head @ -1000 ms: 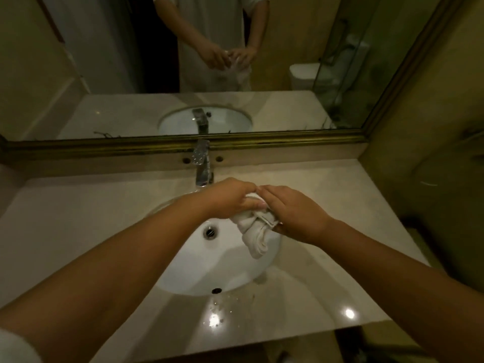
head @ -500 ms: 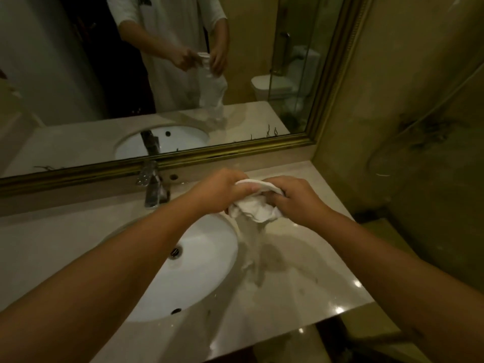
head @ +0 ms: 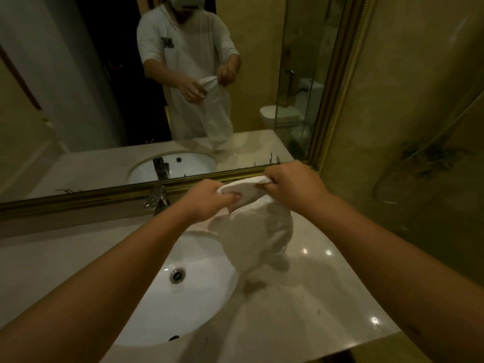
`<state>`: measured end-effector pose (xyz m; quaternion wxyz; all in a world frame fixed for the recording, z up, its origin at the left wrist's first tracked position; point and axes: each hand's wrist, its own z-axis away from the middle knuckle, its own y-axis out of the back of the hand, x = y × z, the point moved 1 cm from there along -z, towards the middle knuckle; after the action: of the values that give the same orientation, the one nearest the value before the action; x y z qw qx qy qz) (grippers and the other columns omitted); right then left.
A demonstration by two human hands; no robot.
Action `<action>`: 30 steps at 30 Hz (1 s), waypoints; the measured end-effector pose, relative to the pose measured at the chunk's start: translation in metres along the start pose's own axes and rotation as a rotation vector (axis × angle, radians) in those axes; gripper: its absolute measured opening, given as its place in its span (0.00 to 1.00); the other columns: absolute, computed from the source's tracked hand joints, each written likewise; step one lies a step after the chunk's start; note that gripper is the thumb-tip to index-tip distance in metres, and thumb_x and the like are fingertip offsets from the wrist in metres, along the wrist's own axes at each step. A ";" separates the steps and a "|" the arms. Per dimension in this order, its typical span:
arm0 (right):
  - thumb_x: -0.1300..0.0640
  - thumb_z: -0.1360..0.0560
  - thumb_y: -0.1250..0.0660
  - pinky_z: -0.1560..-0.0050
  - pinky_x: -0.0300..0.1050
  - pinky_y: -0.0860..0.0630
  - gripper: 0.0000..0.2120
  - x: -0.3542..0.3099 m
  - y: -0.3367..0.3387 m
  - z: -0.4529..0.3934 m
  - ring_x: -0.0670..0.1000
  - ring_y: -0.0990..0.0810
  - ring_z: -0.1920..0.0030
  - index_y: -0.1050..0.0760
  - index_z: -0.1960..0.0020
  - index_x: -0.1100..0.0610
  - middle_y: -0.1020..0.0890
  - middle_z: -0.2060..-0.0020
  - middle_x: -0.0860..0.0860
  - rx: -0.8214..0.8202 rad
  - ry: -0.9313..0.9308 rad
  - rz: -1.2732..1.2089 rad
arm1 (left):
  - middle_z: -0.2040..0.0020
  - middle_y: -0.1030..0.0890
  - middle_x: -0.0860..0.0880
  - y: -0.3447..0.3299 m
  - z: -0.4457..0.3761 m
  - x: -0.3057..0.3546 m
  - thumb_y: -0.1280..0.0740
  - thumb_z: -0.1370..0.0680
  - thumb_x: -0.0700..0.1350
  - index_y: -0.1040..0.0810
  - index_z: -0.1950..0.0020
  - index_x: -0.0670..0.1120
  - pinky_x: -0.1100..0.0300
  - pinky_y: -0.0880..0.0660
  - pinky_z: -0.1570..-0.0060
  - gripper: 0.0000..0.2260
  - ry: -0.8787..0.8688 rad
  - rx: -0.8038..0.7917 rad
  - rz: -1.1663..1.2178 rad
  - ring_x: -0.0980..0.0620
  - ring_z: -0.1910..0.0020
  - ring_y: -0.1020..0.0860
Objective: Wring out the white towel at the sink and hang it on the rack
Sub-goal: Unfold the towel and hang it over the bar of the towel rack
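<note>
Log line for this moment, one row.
phase: unfolding | left hand: gripping white towel top edge | right hand: same | towel: hanging above countertop | rack: unseen

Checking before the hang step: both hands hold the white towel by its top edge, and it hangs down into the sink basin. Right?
Not quite. In the head view, both hands, left and right, hold the white towel by its top edge, but it hangs over the countertop, right of the sink basin.
</note>
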<state>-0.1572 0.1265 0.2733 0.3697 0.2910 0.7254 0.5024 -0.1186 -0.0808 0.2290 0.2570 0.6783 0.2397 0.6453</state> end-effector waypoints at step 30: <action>0.53 0.22 0.35 0.59 0.54 0.21 0.06 -0.039 -0.057 -0.018 0.49 0.22 0.60 0.20 0.50 0.50 0.18 0.59 0.49 0.095 0.076 -0.442 | 0.63 0.19 0.50 0.043 0.021 0.000 0.31 0.24 0.51 0.20 0.55 0.49 0.60 0.27 0.67 0.07 0.022 0.041 0.148 0.57 0.68 0.24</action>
<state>-0.1533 0.0680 0.2325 0.4294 0.1228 0.8077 0.3850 -0.0974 -0.1137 0.2564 0.1917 0.6922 0.2049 0.6650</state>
